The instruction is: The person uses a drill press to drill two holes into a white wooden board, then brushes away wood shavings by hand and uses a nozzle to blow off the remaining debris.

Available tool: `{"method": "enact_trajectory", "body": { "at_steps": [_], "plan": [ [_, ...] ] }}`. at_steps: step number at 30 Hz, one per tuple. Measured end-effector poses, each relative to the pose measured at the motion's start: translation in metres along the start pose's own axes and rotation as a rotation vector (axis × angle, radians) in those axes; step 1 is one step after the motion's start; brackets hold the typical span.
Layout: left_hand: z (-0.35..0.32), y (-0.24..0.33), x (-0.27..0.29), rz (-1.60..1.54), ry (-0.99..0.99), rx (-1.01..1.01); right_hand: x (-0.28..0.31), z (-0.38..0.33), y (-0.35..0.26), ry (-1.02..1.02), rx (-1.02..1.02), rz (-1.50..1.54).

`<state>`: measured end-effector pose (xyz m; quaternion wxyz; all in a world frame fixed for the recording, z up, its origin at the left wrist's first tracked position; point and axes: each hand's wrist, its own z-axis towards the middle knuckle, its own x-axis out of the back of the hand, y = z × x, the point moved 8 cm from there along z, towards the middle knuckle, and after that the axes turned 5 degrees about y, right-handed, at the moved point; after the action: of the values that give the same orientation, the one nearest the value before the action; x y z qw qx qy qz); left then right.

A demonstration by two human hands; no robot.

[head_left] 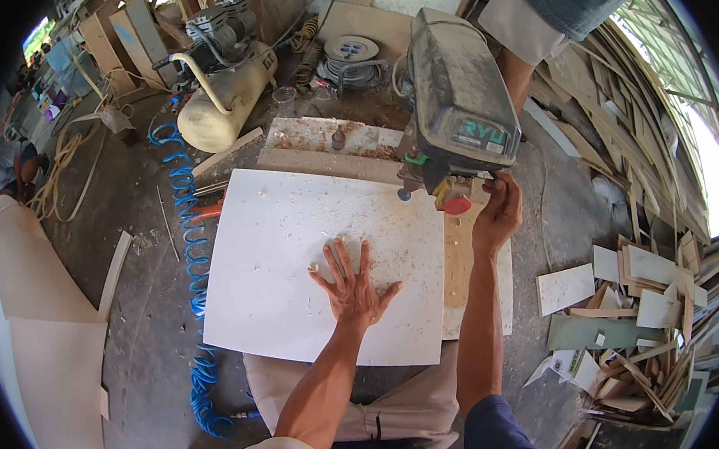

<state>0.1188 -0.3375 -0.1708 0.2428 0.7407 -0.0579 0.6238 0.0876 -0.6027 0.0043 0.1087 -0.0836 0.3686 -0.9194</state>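
Note:
My left hand (351, 291) lies flat with its fingers spread on a white board (254, 256). Fine shavings and chips are scattered over the board's surface. Above its far right corner stands a dusty drill press (459, 78) with a dark housing. A red round button (457, 205) sits on a yellow switch box at its front. Beside that box my right hand (499, 212) is raised, fingers closed around a small dark part at the housing's lower right; what it grips is mostly hidden. The board rests on a wooden base (466, 288) and overlaps my knees.
A coiled blue air hose (192, 251) runs along the left, below a cream air compressor (224, 101). Offcuts (654, 264) pile up at right. At top right, a person's leg (519, 75) stands behind the drill press; another person (14, 167) crouches far left. A cable reel (351, 60) lies behind.

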Motion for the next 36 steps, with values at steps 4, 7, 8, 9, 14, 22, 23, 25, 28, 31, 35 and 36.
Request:
{"method": "enact_trajectory", "body": {
  "at_steps": [4, 7, 8, 9, 14, 22, 23, 25, 28, 31, 35, 36],
  "plan": [
    [0.0005, -0.0001, 0.0003, 0.019, -0.003, 0.002, -0.0002, -0.0016, -0.0001, 0.0, 0.011, -0.001],
    [0.0006, 0.0002, 0.0034, 0.021, -0.02, 0.01, -0.0004, -0.0011, -0.0029, -0.003, 0.012, -0.024],
    [0.0006, 0.0, 0.0028, 0.022, -0.017, 0.008, -0.0001, -0.0014, -0.0034, -0.005, 0.011, -0.033],
    [0.0006, -0.0002, 0.0024, 0.022, -0.013, 0.007, -0.0002, -0.0018, -0.003, -0.001, 0.015, -0.026],
    [0.0004, -0.0005, 0.0008, 0.018, 0.0, 0.007, -0.0001, -0.0037, -0.0001, -0.009, 0.0, -0.023],
    [0.0003, -0.0008, 0.001, 0.027, -0.018, 0.016, 0.0004, -0.0061, 0.0017, -0.004, 0.003, -0.024],
    [0.0005, -0.0011, 0.0008, 0.025, -0.02, 0.016, 0.0006, -0.0061, 0.0013, -0.004, 0.007, -0.025],
    [0.0004, -0.0007, 0.0, 0.023, -0.02, 0.015, 0.0011, -0.0068, 0.0001, -0.006, 0.019, -0.041],
    [0.0005, -0.0002, -0.001, 0.026, -0.015, 0.014, 0.0021, -0.0063, 0.0007, -0.002, 0.024, -0.053],
    [0.0007, 0.0, -0.0012, 0.026, -0.024, 0.014, 0.003, -0.0066, -0.0023, 0.0, 0.052, -0.085],
    [0.001, -0.0015, -0.0023, 0.022, -0.039, 0.016, 0.003, -0.0096, -0.0004, -0.006, 0.06, -0.102],
    [0.001, -0.0016, -0.003, 0.022, -0.042, 0.016, 0.0031, -0.0102, 0.0, -0.006, 0.065, -0.1]
  ]
}}
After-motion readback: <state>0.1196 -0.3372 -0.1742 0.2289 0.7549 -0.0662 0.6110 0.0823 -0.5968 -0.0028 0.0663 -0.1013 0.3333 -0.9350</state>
